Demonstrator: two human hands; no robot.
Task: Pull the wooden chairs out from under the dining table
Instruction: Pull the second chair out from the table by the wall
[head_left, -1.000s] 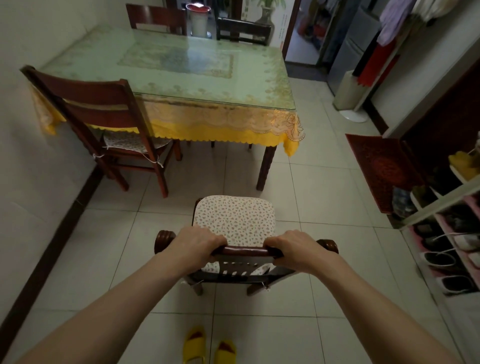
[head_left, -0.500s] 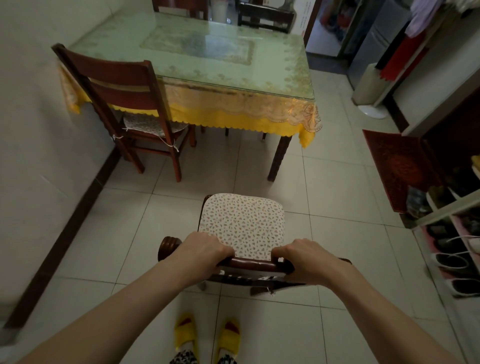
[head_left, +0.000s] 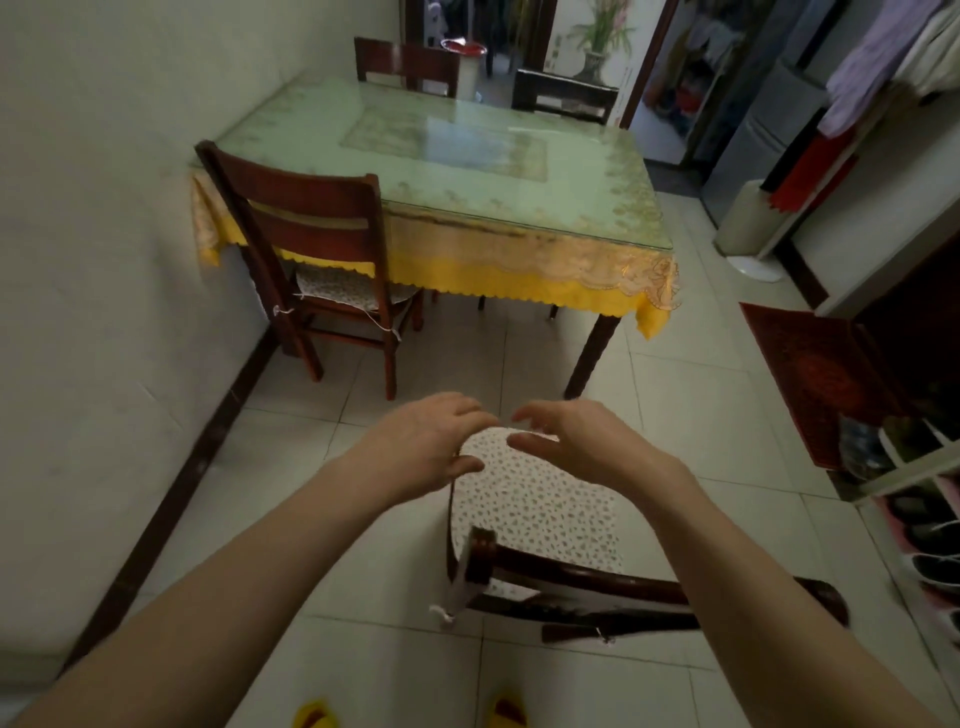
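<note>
A: Where are the hands?
B: Left hand (head_left: 423, 441) and right hand (head_left: 582, 447) hover open, fingers spread, above the floral seat cushion of the near dark wooden chair (head_left: 540, 566), gripping nothing.
A: And the chairs?
B: That chair stands clear of the glass-topped, yellow-clothed worktop (head_left: 467, 171); a second dark wooden chair (head_left: 311, 228) remains tucked at its near-left corner.

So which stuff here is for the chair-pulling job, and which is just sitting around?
For the job:
- near chair, already pulled clear
- left chair, seat partly under the cloth
- two far chairs
- dining table
- left hand and right hand, both open, holding nothing

Just sitting around:
- red mat
- shoe rack
- hanging clothes
- plant vase
</note>
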